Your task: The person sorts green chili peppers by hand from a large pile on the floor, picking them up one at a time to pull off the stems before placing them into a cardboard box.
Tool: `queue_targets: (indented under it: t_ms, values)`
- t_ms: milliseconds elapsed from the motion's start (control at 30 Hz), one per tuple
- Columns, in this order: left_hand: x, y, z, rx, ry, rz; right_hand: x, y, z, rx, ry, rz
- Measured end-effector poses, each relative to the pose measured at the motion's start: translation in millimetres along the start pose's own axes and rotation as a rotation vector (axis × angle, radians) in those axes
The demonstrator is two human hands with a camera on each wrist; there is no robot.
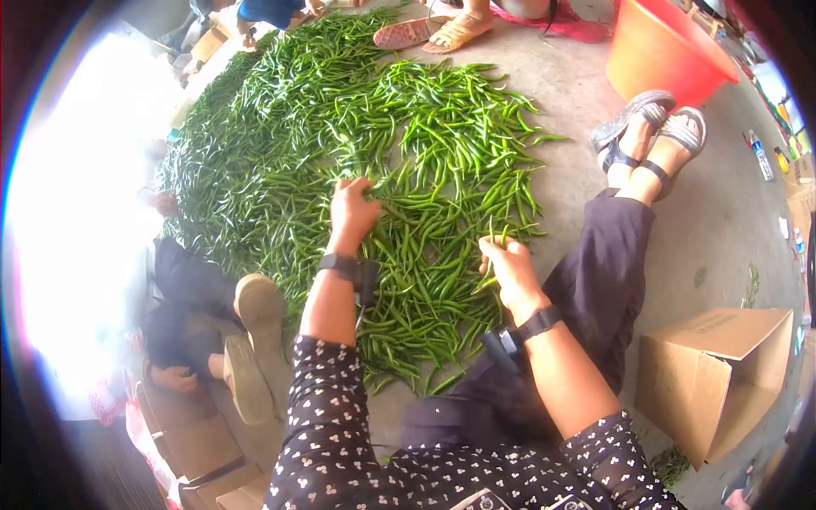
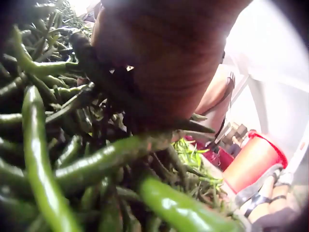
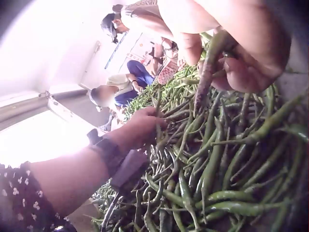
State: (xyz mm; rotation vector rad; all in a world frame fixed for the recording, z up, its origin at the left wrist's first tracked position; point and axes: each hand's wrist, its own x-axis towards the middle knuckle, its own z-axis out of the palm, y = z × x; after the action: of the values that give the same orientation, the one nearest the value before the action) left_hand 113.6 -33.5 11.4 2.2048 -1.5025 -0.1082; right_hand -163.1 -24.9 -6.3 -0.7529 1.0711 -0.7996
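Green chili peppers [image 1: 459, 127] lie in a wide, thick layer on the floor. Low over the middle of them, the left hand [image 1: 353, 212] has its fingers curled; in the right wrist view, this hand [image 3: 142, 128] pinches an upright pepper [image 3: 158, 99] at its fingertips. Nearer the right edge of the layer, the right hand [image 1: 514, 272] holds a few peppers [image 1: 497, 234] between thumb and fingers. Close up, a darkened pepper [image 3: 207, 72] sticks out from the right hand [image 3: 246, 63]. Shadow hides the left fingertips in the left wrist view, where peppers [image 2: 41, 159] surround the hand [image 2: 164, 63].
An orange-red tub [image 1: 667, 59] stands at the upper right, above the wearer's crossed feet in sandals [image 1: 671, 140]. An open cardboard box [image 1: 705, 365] is at the lower right. Another person's shoes [image 1: 255, 340] are at the left edge of the peppers; other people sit at the far side.
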Motion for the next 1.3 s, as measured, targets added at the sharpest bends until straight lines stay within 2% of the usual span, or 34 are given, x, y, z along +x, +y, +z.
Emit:
queue_targets:
  t_ms: [67,133,167,200,267,300,400,467,533,667,733,800,900,1000,1067,1167,1300]
  values:
    - [-8.5,-19.6,-20.1,0.024,0.095,-0.115,-0.8,-0.7,-0.5,0.011,-0.009,-0.006]
    - [-11.5,-50.8,-33.1,-0.019,0.114,-0.239,-2.3,-1.7,0.0,0.036,-0.009,-0.014]
    - [-14.1,-72.5,-33.2,-0.146,0.181,-0.290,-2.8,-1.4,-0.1,0.027,-0.005,-0.014]
    - [-20.6,-75.4,-43.4,-0.280,0.196,-0.279,-3.4,-1.4,-0.2,0.026,-0.010,-0.012]
    - [-30.2,-76.4,-56.4,-0.340,0.283,-0.333,-4.4,-2.6,-0.7,-0.001,0.000,-0.009]
    - [-36.3,-65.9,-68.9,-0.354,0.229,-0.419,-4.4,-2.3,-1.4,-0.008,0.006,-0.001]
    - [-40.9,-84.3,-70.0,-0.292,0.306,-0.443,-5.1,-1.7,-2.9,0.012,-0.005,-0.012]
    - [-40.0,-88.8,-68.4,-0.280,0.271,-0.457,-5.9,-2.5,-3.1,0.011,-0.003,-0.007]
    - [-42.5,-53.4,-74.3,-0.100,0.328,-0.335,-7.3,-3.6,-1.6,0.009,-0.004,-0.001]
    - [-18.1,-15.3,-48.5,0.045,0.247,-0.121,-10.4,-7.0,1.6,-0.048,0.009,-0.015]
    - [-5.2,18.9,-25.9,0.017,0.142,-0.153,-8.6,-5.7,0.4,-0.077,0.030,-0.027]
    - [12.4,44.8,1.7,-0.045,0.044,-0.044,-5.1,-1.4,0.0,-0.046,0.062,-0.031]
    - [30.9,95.9,33.1,0.027,-0.053,0.019,-9.6,-8.6,1.1,0.038,0.113,-0.074]
    - [60.7,122.6,74.6,0.074,-0.157,0.028,-17.3,-27.8,4.4,0.125,0.197,-0.096]
    - [75.2,144.3,85.3,0.036,-0.255,-0.048,-19.1,-32.1,3.3,0.180,0.201,-0.111]
    - [98.5,162.1,121.9,0.084,-0.333,-0.058,-19.0,-40.5,7.2,0.219,0.217,-0.120]
    - [91.6,200.8,123.4,0.110,-0.446,-0.024,-18.1,-49.6,10.9,0.294,0.205,-0.080]
